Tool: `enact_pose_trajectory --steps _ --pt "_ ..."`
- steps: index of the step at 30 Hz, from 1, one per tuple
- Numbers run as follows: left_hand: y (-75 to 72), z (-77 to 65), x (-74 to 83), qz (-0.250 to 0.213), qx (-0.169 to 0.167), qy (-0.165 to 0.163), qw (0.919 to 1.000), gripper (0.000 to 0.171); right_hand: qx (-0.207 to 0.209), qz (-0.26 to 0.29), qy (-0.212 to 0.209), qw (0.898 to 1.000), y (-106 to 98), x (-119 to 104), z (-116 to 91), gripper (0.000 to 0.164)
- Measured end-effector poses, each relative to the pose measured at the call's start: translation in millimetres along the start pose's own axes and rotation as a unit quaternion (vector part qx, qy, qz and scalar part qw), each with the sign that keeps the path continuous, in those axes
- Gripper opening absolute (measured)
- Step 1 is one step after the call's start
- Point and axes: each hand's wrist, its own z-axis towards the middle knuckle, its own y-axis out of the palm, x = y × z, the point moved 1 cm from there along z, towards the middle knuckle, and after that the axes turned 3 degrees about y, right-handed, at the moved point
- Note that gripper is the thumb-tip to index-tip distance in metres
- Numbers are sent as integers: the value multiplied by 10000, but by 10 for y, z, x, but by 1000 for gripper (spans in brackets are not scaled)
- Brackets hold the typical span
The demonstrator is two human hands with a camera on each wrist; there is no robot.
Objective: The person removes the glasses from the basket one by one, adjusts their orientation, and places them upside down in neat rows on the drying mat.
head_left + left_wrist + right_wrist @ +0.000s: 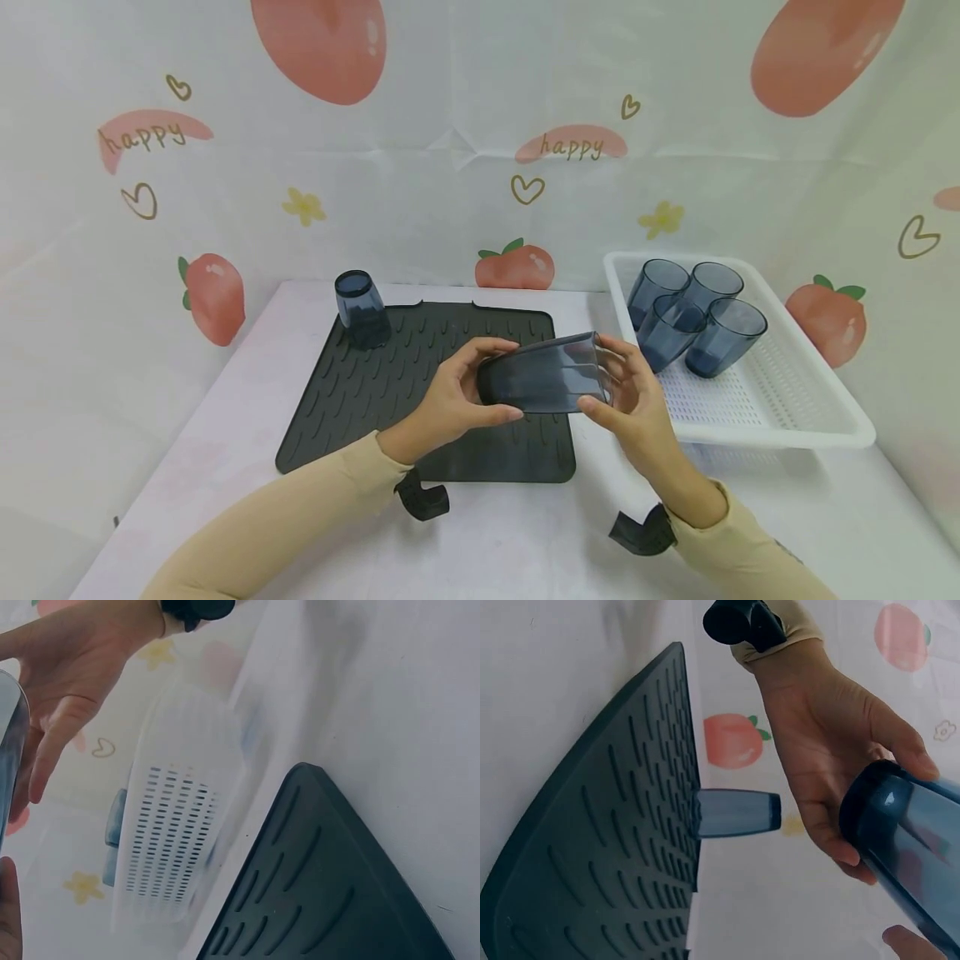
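Note:
A blue-tinted drinking glass (pixel 543 375) lies sideways in the air above the front right of the black ridged mat (pixel 360 408). My left hand (pixel 453 396) grips its dark, thick base end, fingers on top and thumb below. At the rim end, on the right, my right hand (pixel 637 404) holds the glass with the thumb in front and the fingers behind. The base within the left hand also shows in the right wrist view, where the glass (pixel 922 840) fills the right edge. Another blue glass (pixel 362 308) stands upside down on the mat's back left corner.
On the right stands a white perforated plastic basket (pixel 787 437) with several blue glasses (pixel 723 333) grouped in its left part, rims up. A printed cloth (pixel 450 100) hangs behind the white table (pixel 510 533).

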Motion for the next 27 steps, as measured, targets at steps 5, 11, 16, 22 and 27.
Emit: enact_pose_trajectory --steps 5,11,16,22,27 --pt "-10 3 33 -48 28 19 10000 70 -193 154 41 9997 -17 26 10 62" --pt "-16 -3 73 -154 197 27 9997 71 -212 28 202 9996 -40 34 3 62" --pt "-37 -11 92 -236 326 115 9991 69 -201 -216 439 9986 -47 39 -6 61" --pt "-76 -20 104 -156 363 197 9990 66 -354 -504 633 9961 -56 32 -6 65" --pt "-121 -28 111 -47 308 415 9987 63 -451 -1008 335 9933 -101 -18 -4 67"
